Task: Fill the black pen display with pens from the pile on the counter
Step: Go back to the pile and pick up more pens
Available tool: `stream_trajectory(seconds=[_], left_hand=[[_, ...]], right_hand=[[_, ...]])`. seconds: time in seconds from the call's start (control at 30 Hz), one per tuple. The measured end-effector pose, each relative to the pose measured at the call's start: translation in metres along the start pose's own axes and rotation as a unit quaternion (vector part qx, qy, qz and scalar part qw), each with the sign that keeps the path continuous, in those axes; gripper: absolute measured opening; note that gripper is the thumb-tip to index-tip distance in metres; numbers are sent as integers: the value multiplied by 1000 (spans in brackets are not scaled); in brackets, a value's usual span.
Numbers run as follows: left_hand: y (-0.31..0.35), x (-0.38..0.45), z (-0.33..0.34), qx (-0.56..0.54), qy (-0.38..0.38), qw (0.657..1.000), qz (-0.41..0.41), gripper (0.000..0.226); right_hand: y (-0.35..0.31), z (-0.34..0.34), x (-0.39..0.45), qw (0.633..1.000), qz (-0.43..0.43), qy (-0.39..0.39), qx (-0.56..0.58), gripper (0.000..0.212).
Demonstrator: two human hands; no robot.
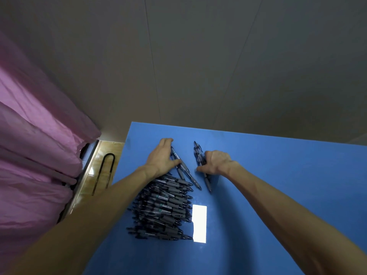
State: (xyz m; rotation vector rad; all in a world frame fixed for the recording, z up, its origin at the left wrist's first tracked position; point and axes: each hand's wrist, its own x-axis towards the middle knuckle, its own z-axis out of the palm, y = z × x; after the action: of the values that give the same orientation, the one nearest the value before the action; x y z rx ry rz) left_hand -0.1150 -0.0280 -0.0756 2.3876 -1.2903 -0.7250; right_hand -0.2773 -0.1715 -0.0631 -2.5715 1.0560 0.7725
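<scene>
A big pile of dark pens with grey grips (164, 207) lies on the blue counter (268, 185). At the pile's far end my left hand (161, 157) lies over a few pens (183, 169), fingers stretched forward and thumb against them. My right hand (215, 161) is curled round a small bundle of pens (198, 155) that stands slanted on the counter, tips pointing toward me. No black pen display shows in the head view.
A bright rectangle of reflected light (199, 224) sits on the counter beside the pile. Pink cloth (35, 145) hangs at the left. A black U-shaped metal rod (105, 171) lies on the wooden floor. A grey wall stands behind the counter.
</scene>
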Motion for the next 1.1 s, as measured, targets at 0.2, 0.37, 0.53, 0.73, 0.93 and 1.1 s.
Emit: stream_trajectory(seconds=[0.2,0.37,0.53,0.73,0.93,1.1], left_hand=[[8,1,11,50,-9,998,-24,99],[9,9,15,44,-5,999,-25,96],[14,11,14,29,-3,999,-15,78],[18,0,14,87,66,993,-45,77],[25,2,12,185,33,971,-149,92],[42,9,22,218,-7,965,-142,79]], right_hand=[[10,-4,-4,1000,2,-1,-13,49],[14,4,-5,1000,1,17,3,56],[12,6,-4,997,-8,80,4,72],[3,8,1,995,0,93,24,52],[0,7,0,996,12,86,-4,35],[8,10,-1,996,-1,79,-34,42]])
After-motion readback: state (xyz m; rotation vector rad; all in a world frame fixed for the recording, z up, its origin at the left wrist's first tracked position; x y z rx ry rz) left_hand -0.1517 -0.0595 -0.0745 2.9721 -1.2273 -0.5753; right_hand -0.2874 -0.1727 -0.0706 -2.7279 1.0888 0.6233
